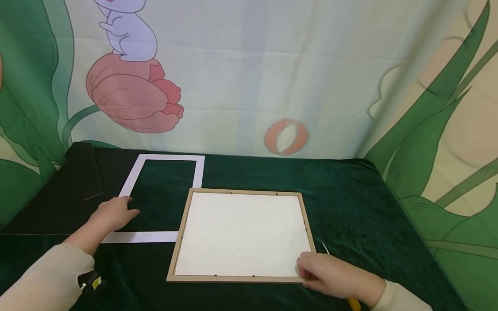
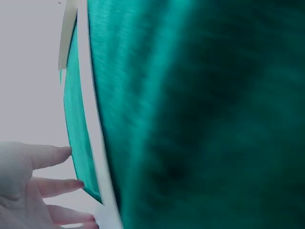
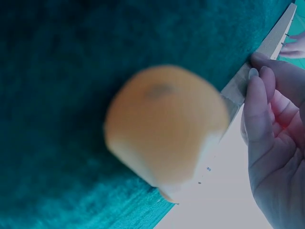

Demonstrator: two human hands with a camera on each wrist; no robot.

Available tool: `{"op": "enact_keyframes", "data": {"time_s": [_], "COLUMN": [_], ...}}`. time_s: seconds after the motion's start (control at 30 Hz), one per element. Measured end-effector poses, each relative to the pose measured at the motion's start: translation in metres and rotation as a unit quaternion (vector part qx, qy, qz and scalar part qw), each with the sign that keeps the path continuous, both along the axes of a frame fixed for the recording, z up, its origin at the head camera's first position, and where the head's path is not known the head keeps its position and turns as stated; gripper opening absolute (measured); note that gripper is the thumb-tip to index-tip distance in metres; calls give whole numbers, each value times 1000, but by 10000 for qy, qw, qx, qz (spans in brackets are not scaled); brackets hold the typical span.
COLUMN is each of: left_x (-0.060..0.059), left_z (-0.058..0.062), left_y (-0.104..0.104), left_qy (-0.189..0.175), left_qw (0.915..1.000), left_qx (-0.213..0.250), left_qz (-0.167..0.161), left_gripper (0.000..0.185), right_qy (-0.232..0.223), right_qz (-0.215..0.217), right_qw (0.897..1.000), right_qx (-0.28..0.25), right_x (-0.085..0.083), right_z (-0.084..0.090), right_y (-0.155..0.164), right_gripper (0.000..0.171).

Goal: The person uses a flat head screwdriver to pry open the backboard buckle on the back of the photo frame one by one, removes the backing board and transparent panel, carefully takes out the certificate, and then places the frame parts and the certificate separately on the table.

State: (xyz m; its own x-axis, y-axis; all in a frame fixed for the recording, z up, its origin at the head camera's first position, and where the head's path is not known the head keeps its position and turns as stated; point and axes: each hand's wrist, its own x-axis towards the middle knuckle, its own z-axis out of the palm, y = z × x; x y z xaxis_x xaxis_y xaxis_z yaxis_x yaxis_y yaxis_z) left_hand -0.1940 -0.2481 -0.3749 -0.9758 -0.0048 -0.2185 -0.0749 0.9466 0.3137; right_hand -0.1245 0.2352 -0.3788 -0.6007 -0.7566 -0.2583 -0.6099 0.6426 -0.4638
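Observation:
A wooden picture frame (image 1: 233,279) lies flat on the dark green cloth with a white panel (image 1: 241,235) inside it. At its near right corner my right hand (image 1: 330,274) pinches the edge; thumb and curled fingers meet there in the right wrist view. My left hand (image 1: 113,214) reaches over the left strip of a white rectangular mat (image 1: 167,157), fingers extended with fingertips right at the strip. The mat's right side passes beneath the frame. Below my right wrist shows a yellow handle (image 1: 354,304), a blurred orange shape (image 3: 164,124) in the right wrist view.
Black sheets (image 1: 43,207) lie at the back left of the cloth (image 1: 350,194). A thin pale tip (image 1: 325,247) sticks out just beyond my right hand. Behind the table hangs a printed curtain (image 1: 249,77).

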Motion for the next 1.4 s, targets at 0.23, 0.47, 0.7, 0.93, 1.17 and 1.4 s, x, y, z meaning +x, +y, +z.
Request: {"op": "enact_keyframes", "data": {"time_s": [0.23,0.47,0.7,0.93,1.17,1.4], "left_x": [3,0,23,70,92,96], "left_z": [-5,-6,2,11,6,3], "left_y": [-6,0,36,84,91,90], "left_qy": [40,160,657,150,-20,158], "left_qw": [9989,9949,9822,9821,9745,9640], "left_qx": [445,918,1574,1076,-103,-361], "left_qz": [-164,-389,-790,-1537,-2240,-2628], "left_gripper": [57,56,40,36,63,68], "right_qy": [-2,-60,-137,-103,942,1059], "right_qz": [-1,-62,-218,-598,-726,-555], "right_qw": [10000,10000,9997,9978,9927,9921], "right_qx": [-22,6,-19,-285,210,372], "right_x": [0,1,3,3,-1,-5], "right_z": [0,0,0,2,5,4], "right_y": [2,1,0,1,5,9], "right_gripper": [14,15,15,9,26,53]}}
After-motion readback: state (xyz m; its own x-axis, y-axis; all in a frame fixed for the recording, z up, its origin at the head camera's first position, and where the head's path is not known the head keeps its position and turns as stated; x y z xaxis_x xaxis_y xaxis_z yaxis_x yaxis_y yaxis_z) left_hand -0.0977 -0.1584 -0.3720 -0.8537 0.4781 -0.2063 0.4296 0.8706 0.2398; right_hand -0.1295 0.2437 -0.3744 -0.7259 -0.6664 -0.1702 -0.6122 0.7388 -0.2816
